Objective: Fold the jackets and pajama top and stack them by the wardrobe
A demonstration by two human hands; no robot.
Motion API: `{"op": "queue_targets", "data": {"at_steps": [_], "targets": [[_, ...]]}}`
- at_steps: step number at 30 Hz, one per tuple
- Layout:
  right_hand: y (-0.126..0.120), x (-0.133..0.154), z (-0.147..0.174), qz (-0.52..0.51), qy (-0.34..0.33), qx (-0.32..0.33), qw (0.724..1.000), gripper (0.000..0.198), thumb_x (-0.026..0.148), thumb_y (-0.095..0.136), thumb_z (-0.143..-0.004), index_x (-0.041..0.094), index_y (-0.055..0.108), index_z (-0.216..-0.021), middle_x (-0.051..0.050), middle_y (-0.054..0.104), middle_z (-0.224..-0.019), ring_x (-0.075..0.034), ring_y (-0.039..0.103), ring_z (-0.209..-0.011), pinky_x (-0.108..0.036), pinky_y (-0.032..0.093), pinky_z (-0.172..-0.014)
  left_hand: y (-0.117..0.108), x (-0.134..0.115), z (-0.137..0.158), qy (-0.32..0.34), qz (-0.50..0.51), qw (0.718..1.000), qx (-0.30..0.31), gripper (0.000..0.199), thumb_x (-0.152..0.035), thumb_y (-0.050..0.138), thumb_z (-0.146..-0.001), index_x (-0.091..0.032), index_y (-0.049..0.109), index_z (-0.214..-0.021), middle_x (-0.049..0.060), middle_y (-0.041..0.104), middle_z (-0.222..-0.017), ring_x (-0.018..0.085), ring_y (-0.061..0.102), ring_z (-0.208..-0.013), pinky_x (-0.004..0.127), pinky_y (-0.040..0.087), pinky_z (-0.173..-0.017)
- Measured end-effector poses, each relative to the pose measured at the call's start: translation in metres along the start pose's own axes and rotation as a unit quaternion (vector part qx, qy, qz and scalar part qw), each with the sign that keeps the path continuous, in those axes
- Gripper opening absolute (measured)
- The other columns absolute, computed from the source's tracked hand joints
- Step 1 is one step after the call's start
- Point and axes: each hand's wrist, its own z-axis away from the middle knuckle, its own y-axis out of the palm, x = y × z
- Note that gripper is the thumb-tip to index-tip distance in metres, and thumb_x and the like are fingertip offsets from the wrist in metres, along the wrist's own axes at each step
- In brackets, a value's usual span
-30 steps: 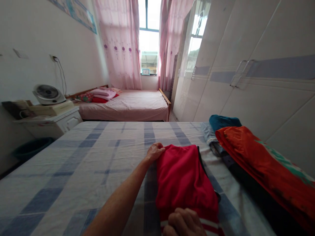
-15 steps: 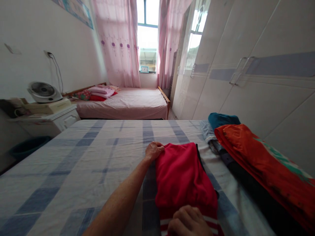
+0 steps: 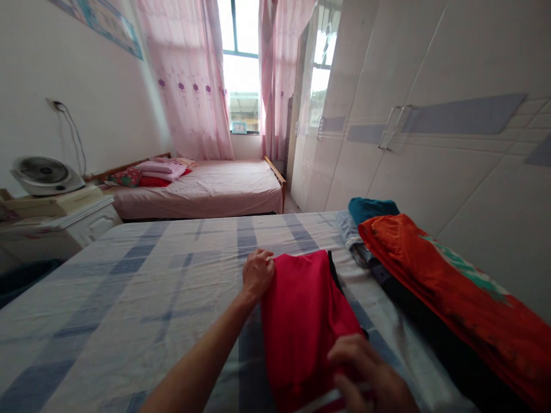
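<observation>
So the red garment [image 3: 297,310] lies on the blue-and-white sheet [image 3: 193,310], long axis running away from the wearer. Left hand [image 3: 257,274] has fingers pinched on its far-left corner, cloth stretching right and nearward from there. Right hand [image 3: 376,370]'s closest to the striped near end; too blurry to tell if it's gripping.

Bedroom interior. Daylight enters at the far end through a tall window with a blue-green frame [image 3: 241,74], flanked by pink fabric curtains with purple flower motifs [image 3: 185,80]. Near the window stands a wooden-framed bed with a pale pink sheet [image 3: 232,186]. Right: a glossy white wardrobe with grey-lavender bands [image 3: 430,172]. Left: a plain white wall [image 3: 30,69] and a white panelled cabinet [image 3: 91,227].
</observation>
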Motion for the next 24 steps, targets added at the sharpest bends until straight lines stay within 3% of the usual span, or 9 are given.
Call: {"op": "queue_targets", "data": {"at_steps": [3,6,9,13,15,18,21,24], "targets": [[-0.007,-0.021,-0.008,0.117,0.155,-0.051,0.980,0.027,0.041,0.051,-0.083,0.022,0.054,-0.102,-0.008,0.062,-0.100,-0.022,0.059,-0.094,-0.034,0.047,-0.080,-0.010,-0.017,0.030,0.118,0.002,0.993,0.006,0.034,-0.019,0.045,-0.087,-0.024,0.060,-0.117,0.002,0.054,-0.129,0.018,0.038,-0.128,0.031,0.027,-0.109],[0.003,-0.039,-0.009,0.126,0.234,0.005,0.964,0.031,0.047,0.051,-0.081,0.020,0.057,-0.095,-0.007,0.063,-0.093,-0.024,0.060,-0.088,-0.038,0.046,-0.078,-0.008,-0.021,0.053,0.193,-0.007,0.979,0.064,0.037,-0.032,0.043,-0.089,-0.027,0.056,-0.123,0.000,0.044,-0.141,0.020,0.026,-0.136,0.037,0.020,-0.113],[0.004,-0.049,-0.010,0.074,0.259,0.058,0.961,0.027,0.037,0.036,-0.088,0.023,0.056,-0.078,-0.003,0.062,-0.080,-0.018,0.060,-0.076,-0.032,0.045,-0.071,0.002,-0.011,0.059,0.167,-0.014,0.977,0.129,0.043,-0.042,0.034,-0.093,-0.026,0.051,-0.129,0.003,0.040,-0.144,0.023,0.028,-0.136,0.043,0.020,-0.112],[-0.015,-0.065,-0.006,0.074,0.297,0.007,0.952,0.032,0.041,0.032,-0.088,0.023,0.055,-0.076,-0.002,0.062,-0.077,-0.017,0.060,-0.074,-0.030,0.043,-0.068,0.010,-0.002,0.052,0.145,-0.026,0.977,0.153,0.050,-0.048,0.029,-0.093,-0.024,0.046,-0.133,0.004,0.038,-0.145,0.023,0.028,-0.136,0.043,0.019,-0.112],[-0.021,-0.074,-0.001,0.089,0.325,0.035,0.941,0.031,0.040,0.033,-0.087,0.024,0.055,-0.071,-0.001,0.062,-0.072,-0.017,0.060,-0.068,-0.030,0.043,-0.064,0.009,-0.004,0.050,0.139,-0.033,0.978,0.152,0.052,-0.048,0.031,-0.092,-0.022,0.045,-0.134,0.005,0.038,-0.145,0.023,0.029,-0.135,0.044,0.019,-0.112],[-0.024,-0.074,-0.003,0.078,0.309,0.088,0.944,0.029,0.037,0.036,-0.086,0.023,0.057,-0.071,-0.002,0.064,-0.072,-0.017,0.062,-0.067,-0.030,0.046,-0.064,0.002,-0.015,0.050,0.134,-0.037,0.981,0.132,0.047,-0.044,0.039,-0.089,-0.022,0.052,-0.128,0.007,0.045,-0.140,0.026,0.036,-0.132,0.045,0.021,-0.111],[-0.023,-0.057,-0.028,0.093,0.236,-0.005,0.967,0.032,0.039,0.039,-0.087,0.021,0.061,-0.100,-0.008,0.066,-0.104,-0.021,0.061,-0.097,-0.034,0.047,-0.082,-0.009,-0.031,0.057,0.144,-0.027,0.983,0.109,0.038,-0.035,0.045,-0.087,-0.022,0.059,-0.119,0.007,0.055,-0.131,0.026,0.044,-0.126,0.044,0.024,-0.110],[-0.012,-0.045,-0.064,0.118,0.116,-0.053,0.985,0.045,0.038,0.037,-0.089,0.019,0.048,-0.128,-0.010,0.049,-0.135,-0.022,0.040,-0.128,-0.041,0.034,-0.103,-0.012,-0.038,0.062,0.174,-0.014,0.981,0.090,0.045,-0.040,0.048,-0.085,-0.024,0.054,-0.127,0.007,0.047,-0.139,0.027,0.032,-0.133,0.046,0.018,-0.112]]}}
